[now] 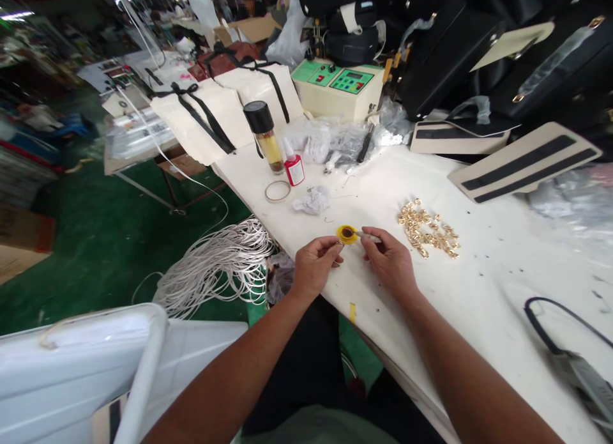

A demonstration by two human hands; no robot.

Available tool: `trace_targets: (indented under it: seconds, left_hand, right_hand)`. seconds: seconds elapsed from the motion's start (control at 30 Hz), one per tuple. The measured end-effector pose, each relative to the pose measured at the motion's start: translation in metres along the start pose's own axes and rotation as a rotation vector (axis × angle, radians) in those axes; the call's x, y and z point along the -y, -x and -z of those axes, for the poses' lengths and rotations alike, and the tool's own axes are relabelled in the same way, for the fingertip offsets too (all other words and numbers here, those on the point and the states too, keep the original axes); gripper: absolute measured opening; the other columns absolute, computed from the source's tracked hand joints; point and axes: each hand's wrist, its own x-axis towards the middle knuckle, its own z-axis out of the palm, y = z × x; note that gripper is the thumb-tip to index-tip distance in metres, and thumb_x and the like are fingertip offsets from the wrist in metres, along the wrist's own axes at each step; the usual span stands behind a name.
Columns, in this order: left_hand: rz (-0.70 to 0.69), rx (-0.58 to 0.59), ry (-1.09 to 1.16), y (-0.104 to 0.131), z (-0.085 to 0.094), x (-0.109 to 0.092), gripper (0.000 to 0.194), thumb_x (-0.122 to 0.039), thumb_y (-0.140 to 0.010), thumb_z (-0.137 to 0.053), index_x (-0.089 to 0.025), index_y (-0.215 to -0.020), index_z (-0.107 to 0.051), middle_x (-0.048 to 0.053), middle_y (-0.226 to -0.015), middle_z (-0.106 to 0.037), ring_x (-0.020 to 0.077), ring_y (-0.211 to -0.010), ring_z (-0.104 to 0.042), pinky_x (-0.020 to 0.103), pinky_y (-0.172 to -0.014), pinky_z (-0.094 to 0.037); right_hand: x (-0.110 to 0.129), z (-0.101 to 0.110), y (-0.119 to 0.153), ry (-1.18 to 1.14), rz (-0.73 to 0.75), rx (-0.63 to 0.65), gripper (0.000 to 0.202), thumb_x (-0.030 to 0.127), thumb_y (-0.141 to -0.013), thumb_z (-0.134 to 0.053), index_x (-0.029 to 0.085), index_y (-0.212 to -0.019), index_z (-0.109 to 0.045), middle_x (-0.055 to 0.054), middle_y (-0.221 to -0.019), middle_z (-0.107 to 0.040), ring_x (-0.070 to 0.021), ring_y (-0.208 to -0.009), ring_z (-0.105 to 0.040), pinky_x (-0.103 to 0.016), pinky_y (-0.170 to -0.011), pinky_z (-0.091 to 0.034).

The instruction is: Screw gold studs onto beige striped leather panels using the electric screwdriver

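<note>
My left hand [316, 265] is closed in a pinch at the near side of a small round yellow dish [346, 234]. A tiny metal fitting [340, 242] shows at its fingertips, too small to make out fully. Dark brown matter lies in the dish. My right hand [389, 260] grips a thin pale stick-like tool [370, 237], whose dark tip reaches into the dish. To the right of that hand, a loose pile of small gold metal fittings [426, 230] is spread over the white table [479, 310].
A red bottle [295, 170], a black-capped jar [269, 140], a tape ring [278, 190] and crumpled white material [312, 200] stand or lie beyond my hands. Behind is a green-panelled machine [338, 89]; black bags [450, 54] are piled back right. A cabled device [582, 380] lies near right.
</note>
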Motion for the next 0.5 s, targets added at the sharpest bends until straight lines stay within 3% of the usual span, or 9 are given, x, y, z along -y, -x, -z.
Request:
trace_targets:
  seconds: [0.2, 0.5]
  left_hand:
    - [-0.110, -0.009, -0.180, 0.0039, -0.0017, 0.0049, 0.023, -0.034, -0.081, -0.077, -0.019, -0.098, -0.077, 0.004, -0.095, -0.080, 0.0178, -0.082, -0.074, 0.029, -0.080, -0.059]
    - [-0.195, 0.002, -0.301, 0.0087, -0.0052, 0.0054, 0.019, -0.030, -0.086, -0.071, -0.022, -0.102, -0.078, 0.004, -0.098, -0.080, 0.0188, -0.085, -0.075, 0.032, -0.084, -0.060]
  right_hand:
    - [-0.0042, -0.0010, 0.0000, 0.015, 0.059, -0.010, 0.039, 0.051, -0.092, -0.062, 0.020, -0.113, -0.074, -0.005, -0.084, -0.076, -0.0185, -0.062, -0.066, -0.033, -0.067, -0.053]
    - [-0.0062, -0.0027, -0.0023, 0.041, 0.090, 0.012, 0.040, 0.049, -0.091, -0.062, 0.021, -0.117, -0.074, -0.006, -0.082, -0.075, -0.0199, -0.063, -0.066, -0.034, -0.066, -0.053]
